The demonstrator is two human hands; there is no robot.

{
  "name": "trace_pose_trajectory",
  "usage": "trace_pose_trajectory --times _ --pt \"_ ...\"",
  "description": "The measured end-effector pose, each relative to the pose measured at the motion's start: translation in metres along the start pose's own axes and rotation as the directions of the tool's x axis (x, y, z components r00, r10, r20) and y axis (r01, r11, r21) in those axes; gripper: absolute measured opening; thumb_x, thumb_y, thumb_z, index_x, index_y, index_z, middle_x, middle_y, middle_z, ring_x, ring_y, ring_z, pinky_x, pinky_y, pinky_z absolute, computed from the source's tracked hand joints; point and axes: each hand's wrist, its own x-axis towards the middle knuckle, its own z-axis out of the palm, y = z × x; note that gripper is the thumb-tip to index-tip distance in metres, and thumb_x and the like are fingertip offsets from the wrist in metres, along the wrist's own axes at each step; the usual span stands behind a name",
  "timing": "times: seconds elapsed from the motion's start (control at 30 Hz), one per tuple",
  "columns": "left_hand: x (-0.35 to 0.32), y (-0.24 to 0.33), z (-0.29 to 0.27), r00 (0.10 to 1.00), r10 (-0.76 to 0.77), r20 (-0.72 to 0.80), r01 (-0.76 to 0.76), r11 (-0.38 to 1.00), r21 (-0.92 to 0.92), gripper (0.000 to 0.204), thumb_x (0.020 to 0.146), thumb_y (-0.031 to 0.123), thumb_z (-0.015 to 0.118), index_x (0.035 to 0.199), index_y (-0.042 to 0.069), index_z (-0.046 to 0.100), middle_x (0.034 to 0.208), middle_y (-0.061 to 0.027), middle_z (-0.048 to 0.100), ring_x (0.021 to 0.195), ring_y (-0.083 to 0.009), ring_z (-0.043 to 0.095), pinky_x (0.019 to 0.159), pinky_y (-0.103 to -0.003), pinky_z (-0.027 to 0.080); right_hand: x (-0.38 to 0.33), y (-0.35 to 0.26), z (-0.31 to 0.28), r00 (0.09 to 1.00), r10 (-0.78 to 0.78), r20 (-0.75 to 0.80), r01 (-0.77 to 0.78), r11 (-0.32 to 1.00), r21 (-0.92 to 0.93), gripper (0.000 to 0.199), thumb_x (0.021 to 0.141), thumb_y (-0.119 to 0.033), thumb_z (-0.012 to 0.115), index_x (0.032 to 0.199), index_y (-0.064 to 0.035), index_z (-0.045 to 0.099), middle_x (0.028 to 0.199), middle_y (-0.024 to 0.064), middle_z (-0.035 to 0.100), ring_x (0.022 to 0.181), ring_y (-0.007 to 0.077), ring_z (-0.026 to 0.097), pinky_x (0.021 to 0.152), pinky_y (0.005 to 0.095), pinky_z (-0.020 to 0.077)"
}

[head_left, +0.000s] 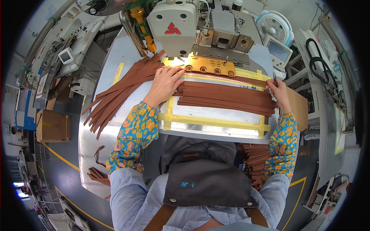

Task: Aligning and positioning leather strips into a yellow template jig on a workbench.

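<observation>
My left hand lies flat, fingers spread, on the left ends of several long brown leather strips laid side by side on the metal work table. It sits just in front of the brass-coloured clamp plate of the grey sewing machine. My right hand pinches a thin metal tool, held upright at the right ends of the strips. Yellow tape frames the area under the strips.
A fanned pile of brown strips lies at the left of the table. More strips are stacked by my right elbow and at the table's lower left. A small fan stands behind right; a cardboard box sits left.
</observation>
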Motion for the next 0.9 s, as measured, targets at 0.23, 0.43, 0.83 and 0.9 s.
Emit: trace_pose_trajectory --times 0.23,0.43,0.83,0.9 --pt "0.000 0.006 -0.004 0.989 -0.111 0.095 0.104 0.991 0.080 0.033 0.089 0.021 0.065 0.120 0.009 0.064 0.115 -0.0054 0.057 0.113 -0.0260 0.050 0.098 -0.042 0.035 0.007 0.005 0.001 0.998 -0.048 0.027 0.049 0.998 -0.034 0.009 0.091 -0.009 0.063 0.093 -0.0008 0.067 0.072 0.0030 0.067 0.053 0.0073 0.048 0.049 0.0236 0.0378" --pt "0.000 -0.001 0.000 1.000 0.027 0.002 -0.028 0.995 0.099 0.029 0.088 0.020 0.065 0.114 0.005 0.065 0.121 -0.0043 0.061 0.115 -0.0239 0.051 0.097 -0.041 0.036 0.001 -0.013 0.026 0.864 -0.486 0.134 0.490 0.746 -0.451 0.017 0.082 -0.004 0.068 0.098 -0.0025 0.070 0.093 0.0110 0.065 0.080 0.0276 0.064 0.073 0.0334 0.0503" --pt "0.007 0.003 -0.001 1.000 0.021 0.011 -0.022 0.996 0.082 0.024 0.087 0.012 0.063 0.109 0.004 0.067 0.119 -0.0031 0.064 0.111 -0.0227 0.053 0.097 -0.040 0.037 0.001 -0.016 0.050 0.786 -0.540 0.302 0.602 0.557 -0.572 0.017 0.079 -0.001 0.065 0.095 -0.0035 0.069 0.101 0.0061 0.064 0.091 0.0318 0.063 0.078 0.0414 0.0517" --pt "0.006 0.002 -0.001 1.000 0.006 0.002 -0.006 0.998 0.065 0.024 0.086 0.010 0.063 0.109 0.004 0.067 0.119 -0.0038 0.064 0.111 -0.0232 0.053 0.097 -0.040 0.038 0.001 -0.019 0.051 0.788 -0.535 0.305 0.600 0.555 -0.576 0.018 0.079 0.000 0.065 0.096 -0.0040 0.069 0.102 0.0057 0.064 0.091 0.0316 0.064 0.078 0.0412 0.0517"
